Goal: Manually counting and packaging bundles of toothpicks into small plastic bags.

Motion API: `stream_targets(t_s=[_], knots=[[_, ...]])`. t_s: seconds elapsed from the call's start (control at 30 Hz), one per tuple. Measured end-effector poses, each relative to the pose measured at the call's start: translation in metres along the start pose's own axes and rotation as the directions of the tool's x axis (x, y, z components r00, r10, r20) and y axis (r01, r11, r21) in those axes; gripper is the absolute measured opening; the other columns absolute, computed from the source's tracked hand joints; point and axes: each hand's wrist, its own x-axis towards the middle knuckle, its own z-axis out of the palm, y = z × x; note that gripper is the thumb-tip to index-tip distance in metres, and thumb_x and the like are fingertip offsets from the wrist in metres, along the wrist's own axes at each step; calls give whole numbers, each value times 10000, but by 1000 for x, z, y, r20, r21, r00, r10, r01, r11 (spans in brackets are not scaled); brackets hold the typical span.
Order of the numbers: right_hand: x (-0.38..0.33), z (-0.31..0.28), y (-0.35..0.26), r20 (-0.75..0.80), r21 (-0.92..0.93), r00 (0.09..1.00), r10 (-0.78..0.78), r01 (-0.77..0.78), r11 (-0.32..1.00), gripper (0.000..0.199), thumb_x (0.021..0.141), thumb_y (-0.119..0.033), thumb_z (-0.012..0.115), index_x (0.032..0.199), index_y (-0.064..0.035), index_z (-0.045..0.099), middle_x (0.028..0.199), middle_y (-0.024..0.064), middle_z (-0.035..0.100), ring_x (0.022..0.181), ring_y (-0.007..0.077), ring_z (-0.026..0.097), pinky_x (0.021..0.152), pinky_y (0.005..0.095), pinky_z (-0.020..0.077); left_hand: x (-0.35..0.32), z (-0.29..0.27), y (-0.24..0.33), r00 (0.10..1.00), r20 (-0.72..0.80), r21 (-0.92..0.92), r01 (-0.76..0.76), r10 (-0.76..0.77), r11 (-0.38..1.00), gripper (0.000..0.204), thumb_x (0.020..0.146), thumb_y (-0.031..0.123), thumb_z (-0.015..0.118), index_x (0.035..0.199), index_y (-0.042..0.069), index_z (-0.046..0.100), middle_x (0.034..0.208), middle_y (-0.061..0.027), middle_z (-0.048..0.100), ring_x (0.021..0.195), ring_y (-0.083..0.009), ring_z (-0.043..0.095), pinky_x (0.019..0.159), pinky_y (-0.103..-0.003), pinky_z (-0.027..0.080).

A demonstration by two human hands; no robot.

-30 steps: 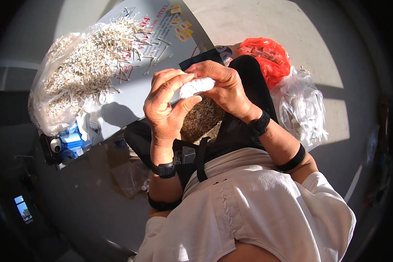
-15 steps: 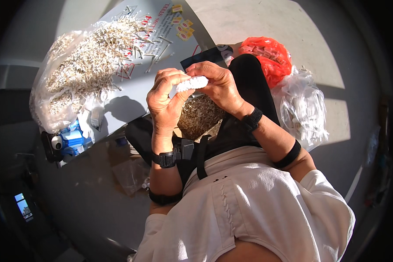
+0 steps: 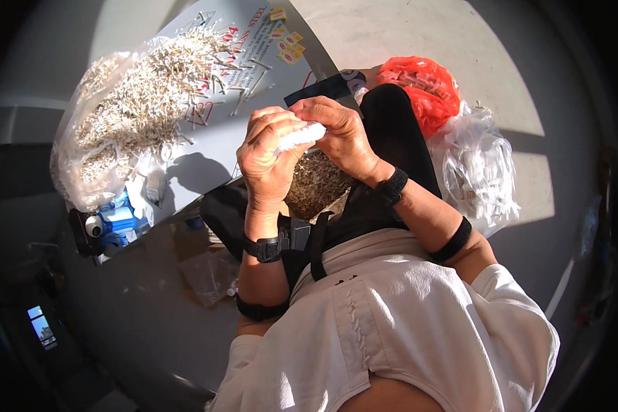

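Observation:
Both my hands meet in front of my chest around a small white piece [image 3: 301,135]. My left hand [image 3: 271,154] wraps it from below and the left, fingers curled. My right hand [image 3: 340,134] pinches its right end from above. Under the hands, on my lap, lies a mound of small pale stick-like pieces [image 3: 316,184]. I wear a dark watch on the left wrist and black bands on both forearms.
A clear bag of pale sticks [image 3: 127,117] lies spilled on a grey printed sheet [image 3: 206,147] at upper left. A blue and white item [image 3: 113,220] sits by it. An orange bag [image 3: 419,86] and a clear bag [image 3: 477,168] lie to the right.
The hands have closed tighter around the white piece and shifted slightly; less of the piece shows now than a second ago.

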Motion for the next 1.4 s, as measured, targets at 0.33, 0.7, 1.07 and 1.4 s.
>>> stream_targets(t_s=[0.33,0.7,1.07,1.4], knots=[[6,2,13,-108,107,994,13,-1,994,359,752,146,660,1086,15,670,1130,107,595,1032,187,624,906,291,529,-9,4,-13,980,39,-183,197,-193,963,367,717,54,785,1065,9,677,1184,-106,638,1178,-270,559,1005,-381,442],[2,3,22,-107,85,994,-9,18,996,352,734,162,641,1050,11,676,1118,111,598,1017,201,624,890,289,518,-19,10,-13,931,32,-458,338,-364,822,321,750,37,769,1047,-40,678,1226,-132,612,1093,-193,597,939,-323,481],[-1,-1,29,-68,175,997,45,-33,984,298,808,129,638,1081,10,653,1160,63,579,1068,157,586,911,277,492,-21,12,-14,914,70,-599,359,-400,715,265,958,97,521,1116,-73,647,1282,-228,584,1214,-289,533,1080,-422,353],[0,3,28,-80,112,996,26,-17,994,303,761,98,670,1043,-12,675,1028,92,630,939,193,631,819,285,510,-15,10,-9,987,14,-58,160,-159,985,400,677,96,797,1060,43,693,1135,-79,650,1220,-296,514,1015,-418,432]])
